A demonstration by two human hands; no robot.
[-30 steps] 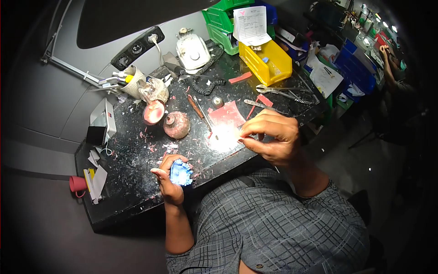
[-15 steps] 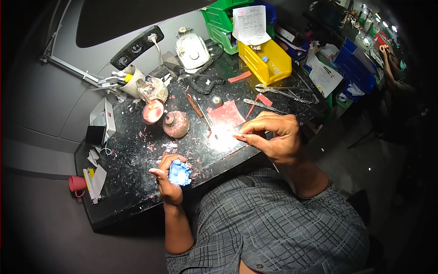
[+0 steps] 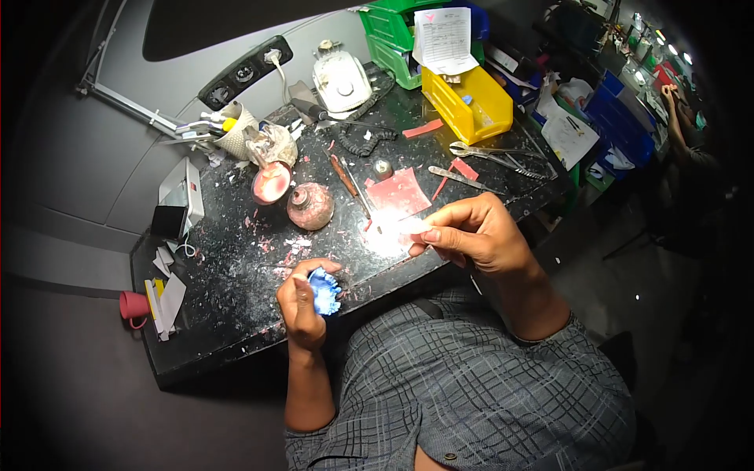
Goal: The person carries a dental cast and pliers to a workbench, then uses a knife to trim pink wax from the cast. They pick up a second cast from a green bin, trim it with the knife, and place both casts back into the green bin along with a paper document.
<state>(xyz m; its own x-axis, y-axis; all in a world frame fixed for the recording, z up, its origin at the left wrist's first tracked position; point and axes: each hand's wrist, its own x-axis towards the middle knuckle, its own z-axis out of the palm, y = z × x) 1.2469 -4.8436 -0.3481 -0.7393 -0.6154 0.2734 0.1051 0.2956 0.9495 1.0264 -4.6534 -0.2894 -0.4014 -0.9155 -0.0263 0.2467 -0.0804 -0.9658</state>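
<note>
My left hand (image 3: pixel 298 302) grips a blue dental cast (image 3: pixel 323 290) near the front edge of the black speckled bench (image 3: pixel 228 306), turned edge-on to me. My right hand (image 3: pixel 471 231) hovers over the bench's bright lit patch and pinches a small pale pink piece (image 3: pixel 414 226) between thumb and fingers. A pink wax sheet (image 3: pixel 399 192) lies just behind that hand. Thin metal hand tools (image 3: pixel 349 182) lie left of the sheet.
A round pink-stained pot (image 3: pixel 310 206) and a pink bowl (image 3: pixel 269 183) stand mid-bench. Yellow (image 3: pixel 470 98) and green (image 3: pixel 393 35) bins with a paper slip, a white device (image 3: pixel 342 78), pliers (image 3: pixel 491 155) and a tool cup (image 3: pixel 234 135) line the back. Another person (image 3: pixel 683 118) works far right.
My left hand rotated the blue cast from face-up to edge-on and shifted slightly right. My right hand moved a little left and lower, still pinching the small piece.
</note>
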